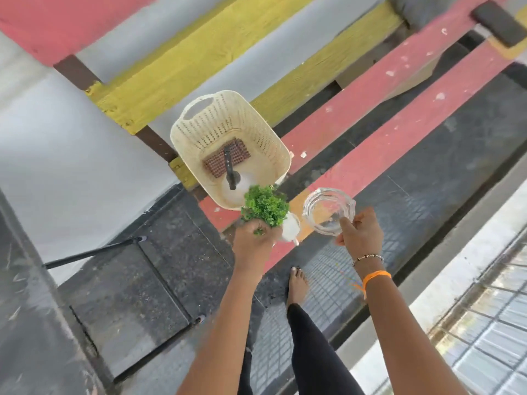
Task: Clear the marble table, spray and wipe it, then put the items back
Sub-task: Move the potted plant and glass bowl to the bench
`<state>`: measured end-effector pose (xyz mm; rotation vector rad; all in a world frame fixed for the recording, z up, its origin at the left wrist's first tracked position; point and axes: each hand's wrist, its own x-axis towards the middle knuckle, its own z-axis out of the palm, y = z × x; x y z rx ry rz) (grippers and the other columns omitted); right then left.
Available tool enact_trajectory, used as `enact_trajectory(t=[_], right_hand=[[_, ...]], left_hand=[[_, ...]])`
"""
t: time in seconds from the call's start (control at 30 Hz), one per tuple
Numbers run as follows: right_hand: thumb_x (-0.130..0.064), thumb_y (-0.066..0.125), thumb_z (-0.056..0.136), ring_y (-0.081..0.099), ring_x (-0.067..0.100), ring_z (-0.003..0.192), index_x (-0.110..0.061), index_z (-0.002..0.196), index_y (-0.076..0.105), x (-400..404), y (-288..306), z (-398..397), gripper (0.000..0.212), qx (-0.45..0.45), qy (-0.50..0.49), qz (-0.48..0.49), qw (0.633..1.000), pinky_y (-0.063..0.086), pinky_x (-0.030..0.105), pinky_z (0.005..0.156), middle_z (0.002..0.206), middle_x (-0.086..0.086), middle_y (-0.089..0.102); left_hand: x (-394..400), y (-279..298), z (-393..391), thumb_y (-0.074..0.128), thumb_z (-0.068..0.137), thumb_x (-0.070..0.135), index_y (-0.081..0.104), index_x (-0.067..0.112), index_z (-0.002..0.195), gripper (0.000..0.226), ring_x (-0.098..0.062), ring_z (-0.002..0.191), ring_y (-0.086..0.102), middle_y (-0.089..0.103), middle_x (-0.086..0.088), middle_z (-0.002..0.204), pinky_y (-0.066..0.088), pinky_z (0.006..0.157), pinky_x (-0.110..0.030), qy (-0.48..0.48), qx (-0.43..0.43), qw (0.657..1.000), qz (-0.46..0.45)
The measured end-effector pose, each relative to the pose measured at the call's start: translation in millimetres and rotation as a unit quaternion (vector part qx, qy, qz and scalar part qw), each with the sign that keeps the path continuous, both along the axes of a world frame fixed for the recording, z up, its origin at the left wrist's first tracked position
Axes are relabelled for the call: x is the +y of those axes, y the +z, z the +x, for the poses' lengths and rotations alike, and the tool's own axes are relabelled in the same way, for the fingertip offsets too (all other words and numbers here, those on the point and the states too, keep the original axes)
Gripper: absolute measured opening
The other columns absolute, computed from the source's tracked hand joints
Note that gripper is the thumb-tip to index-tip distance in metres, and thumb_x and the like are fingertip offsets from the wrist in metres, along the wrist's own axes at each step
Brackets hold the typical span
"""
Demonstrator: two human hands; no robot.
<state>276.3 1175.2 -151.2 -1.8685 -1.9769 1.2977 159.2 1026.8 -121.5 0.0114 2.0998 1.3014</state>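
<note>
My left hand (253, 238) grips a small green plant (265, 205) in a white pot (291, 228), held tilted just in front of a cream plastic basket (273, 143). My right hand (360, 233) holds a clear glass ashtray (328, 209) by its near rim, to the right of the plant. The basket stands on a red bench slat and holds a white spray bottle with a black nozzle (231, 172) and a brown mesh cloth (225, 161). The marble table is not in view.
A bench of red slats (385, 109) and yellow slats (199, 61) runs diagonally across the view. Below is dark stone floor (128, 280) with a thin black metal frame (94, 252) at the left. My bare foot (298, 283) stands near the bench. A railing (484, 323) is at the lower right.
</note>
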Motion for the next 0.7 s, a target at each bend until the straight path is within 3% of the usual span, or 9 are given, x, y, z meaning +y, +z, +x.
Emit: enact_trajectory(t=[0.13, 0.23, 0.37, 0.47, 0.53, 0.63, 0.7], right_hand=[[-0.022, 0.057, 0.085, 0.060, 0.022, 0.048, -0.013, 0.084, 0.037, 36.3, -35.2, 12.1, 0.022, -0.022, -0.023, 0.002, 0.999, 0.044, 0.027, 0.049, 0.077, 0.026, 0.068], [-0.019, 0.054, 0.086, 0.067, 0.033, 0.059, -0.013, 0.085, 0.036, 59.1, -60.5, 14.3, 0.019, -0.026, -0.040, -0.004, 0.999, 0.052, 0.038, 0.063, 0.068, 0.018, 0.064], [-0.017, 0.052, 0.086, 0.068, 0.035, 0.064, -0.014, 0.086, 0.035, 85.7, -91.1, 11.0, 0.017, -0.036, -0.046, -0.015, 0.998, 0.043, 0.029, 0.050, 0.071, 0.014, 0.060], [-0.012, 0.051, 0.085, 0.067, 0.040, 0.072, -0.012, 0.088, 0.037, 101.6, -108.4, 4.3, 0.015, -0.029, -0.043, -0.031, 0.998, 0.054, 0.037, 0.056, 0.084, 0.017, 0.060], [-0.010, 0.051, 0.085, 0.067, 0.040, 0.074, -0.011, 0.089, 0.037, 108.7, -116.5, -1.7, 0.014, -0.024, -0.042, -0.043, 0.998, 0.057, 0.032, 0.057, 0.087, 0.017, 0.060], [-0.006, 0.050, 0.085, 0.066, 0.037, 0.071, -0.011, 0.089, 0.039, 117.7, -130.9, -7.8, 0.013, -0.019, -0.034, -0.061, 0.997, 0.058, 0.050, 0.068, 0.071, 0.002, 0.051], [-0.005, 0.049, 0.085, 0.065, 0.036, 0.069, -0.012, 0.089, 0.040, 121.4, -138.8, -9.9, 0.012, -0.017, -0.027, -0.063, 0.997, 0.055, 0.056, 0.071, 0.065, -0.003, 0.048]], left_hand=[[51.1, -27.7, 5.9, 0.072, 0.066, 0.015, 0.049, 0.025, 0.050, 0.029, -0.002, 0.047, 0.043, 0.050, 0.013, 0.048, 0.035, 0.050, -0.022, -0.105, 0.019, 0.994, -0.037], [84.5, -47.8, 5.6, 0.073, 0.061, 0.014, 0.049, 0.024, 0.051, 0.028, -0.004, 0.052, 0.047, 0.055, 0.010, 0.056, 0.033, 0.048, -0.021, -0.119, 0.045, 0.989, -0.075], [117.6, -77.6, 3.6, 0.072, 0.060, 0.006, 0.044, 0.023, 0.054, 0.033, -0.008, 0.058, 0.045, 0.059, -0.007, 0.078, 0.031, 0.048, -0.019, -0.102, 0.060, 0.987, -0.111], [133.1, -99.0, 2.5, 0.071, 0.061, 0.003, 0.044, 0.021, 0.057, 0.033, -0.010, 0.061, 0.046, 0.061, -0.011, 0.083, 0.029, 0.048, -0.012, -0.104, 0.078, 0.982, -0.134], [139.4, -109.7, 3.1, 0.070, 0.060, 0.001, 0.044, 0.021, 0.057, 0.033, -0.008, 0.060, 0.044, 0.061, -0.012, 0.083, 0.028, 0.047, -0.009, -0.102, 0.087, 0.981, -0.139], [146.3, -123.6, 6.4, 0.070, 0.060, -0.003, 0.049, 0.014, 0.061, 0.026, -0.010, 0.065, 0.043, 0.060, -0.013, 0.086, 0.030, 0.054, -0.008, -0.107, 0.098, 0.982, -0.123], [147.5, -128.6, 10.5, 0.070, 0.060, -0.005, 0.048, 0.014, 0.060, 0.029, -0.013, 0.071, 0.045, 0.058, -0.012, 0.087, 0.028, 0.058, -0.012, -0.115, 0.111, 0.981, -0.110]])
